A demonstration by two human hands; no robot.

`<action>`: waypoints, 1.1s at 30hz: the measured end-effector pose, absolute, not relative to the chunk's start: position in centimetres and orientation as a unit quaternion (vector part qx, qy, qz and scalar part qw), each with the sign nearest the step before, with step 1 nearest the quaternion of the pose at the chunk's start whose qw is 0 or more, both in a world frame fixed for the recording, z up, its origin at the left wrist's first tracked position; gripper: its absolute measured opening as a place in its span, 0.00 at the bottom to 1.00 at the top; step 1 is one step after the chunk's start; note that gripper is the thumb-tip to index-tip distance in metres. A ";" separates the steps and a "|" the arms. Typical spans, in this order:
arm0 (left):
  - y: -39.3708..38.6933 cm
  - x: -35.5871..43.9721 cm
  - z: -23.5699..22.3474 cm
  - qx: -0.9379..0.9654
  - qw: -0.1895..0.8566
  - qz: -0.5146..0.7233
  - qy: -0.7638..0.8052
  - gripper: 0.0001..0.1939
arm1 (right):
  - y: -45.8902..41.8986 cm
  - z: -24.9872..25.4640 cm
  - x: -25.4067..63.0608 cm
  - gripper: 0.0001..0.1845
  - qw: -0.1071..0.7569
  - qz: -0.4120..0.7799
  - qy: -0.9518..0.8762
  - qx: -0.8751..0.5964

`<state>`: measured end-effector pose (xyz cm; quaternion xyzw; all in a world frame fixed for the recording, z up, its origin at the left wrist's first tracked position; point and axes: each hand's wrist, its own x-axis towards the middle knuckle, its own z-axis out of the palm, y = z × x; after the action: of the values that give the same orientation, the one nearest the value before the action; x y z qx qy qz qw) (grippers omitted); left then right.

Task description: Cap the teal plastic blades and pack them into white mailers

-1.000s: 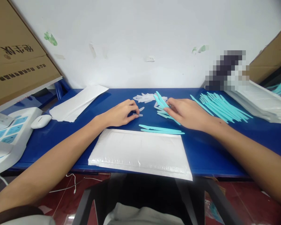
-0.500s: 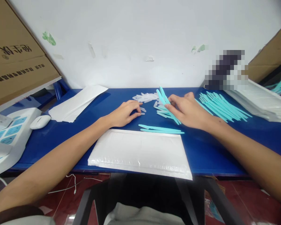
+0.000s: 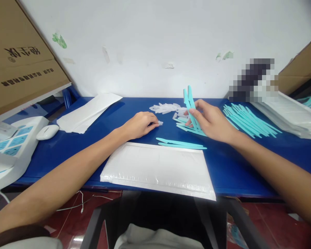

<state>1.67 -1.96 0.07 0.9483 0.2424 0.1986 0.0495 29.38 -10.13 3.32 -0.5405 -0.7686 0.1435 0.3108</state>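
Note:
My right hand (image 3: 211, 121) is closed on two slim turquoise eyebrow razors (image 3: 189, 100), their upper ends pointing up and spread in a narrow V. Beneath it, several more razors (image 3: 184, 128) lie in a loose heap. My left hand (image 3: 141, 125) rests on the blue table, thumb and fingers pinched together at small clear plastic caps (image 3: 160, 122) that poke out past the fingertips. A pile of clear caps (image 3: 164, 108) sits behind, between the hands. Two razors (image 3: 181, 143) lie side by side along the far edge of a white bubble mailer (image 3: 158, 169).
Many turquoise razors (image 3: 251, 119) lie fanned at the right, beside stacked white mailers (image 3: 292, 114). At the left are flat white mailers (image 3: 88, 112), a white earphone case (image 3: 47, 132), a power strip (image 3: 23, 145) and a cardboard box (image 3: 28, 45). A wall (image 3: 150, 41) closes the back.
My right hand has lifted the two razors and turned them more upright. The left fingers have drawn together around the small caps. The view has shifted slightly.

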 end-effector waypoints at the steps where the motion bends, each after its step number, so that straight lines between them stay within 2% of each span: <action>1: -2.0 1.7 0.0 0.948 0.050 0.204 0.240 0.13 | -10.1 3.2 29.3 0.12 0.321 0.187 -0.762 -0.530; 3: -1.9 1.6 0.0 0.946 0.051 0.217 0.236 0.13 | -10.2 3.0 29.3 0.12 0.332 0.224 -0.758 -0.514; 6: -1.8 1.6 0.0 0.945 0.050 0.230 0.228 0.11 | -10.3 3.0 29.2 0.14 0.302 0.165 -0.781 -0.521; 9: -1.8 1.5 0.0 0.941 0.070 0.237 0.229 0.08 | -10.4 3.0 29.0 0.16 0.224 0.083 -0.811 -0.534; 15: -2.2 1.6 0.4 0.919 0.165 0.247 0.260 0.07 | -10.5 2.8 28.7 0.22 0.079 0.037 -0.838 -0.539; 20: -2.6 1.5 0.6 0.929 0.123 0.243 0.251 0.01 | -10.6 2.7 28.5 0.21 0.016 -0.035 -0.844 -0.534; 25: -3.0 1.5 0.8 0.926 0.095 0.294 0.217 0.04 | -10.9 2.8 28.2 0.21 -0.003 -0.079 -0.848 -0.524; 33: -3.2 1.3 1.0 0.931 0.031 0.330 0.155 0.06 | -11.2 3.1 27.8 0.23 0.034 -0.042 -0.837 -0.545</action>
<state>1.29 -3.21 1.01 0.9307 0.1549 0.3299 0.0312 27.76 -11.19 3.07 -0.5452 -0.8366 -0.0420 0.0343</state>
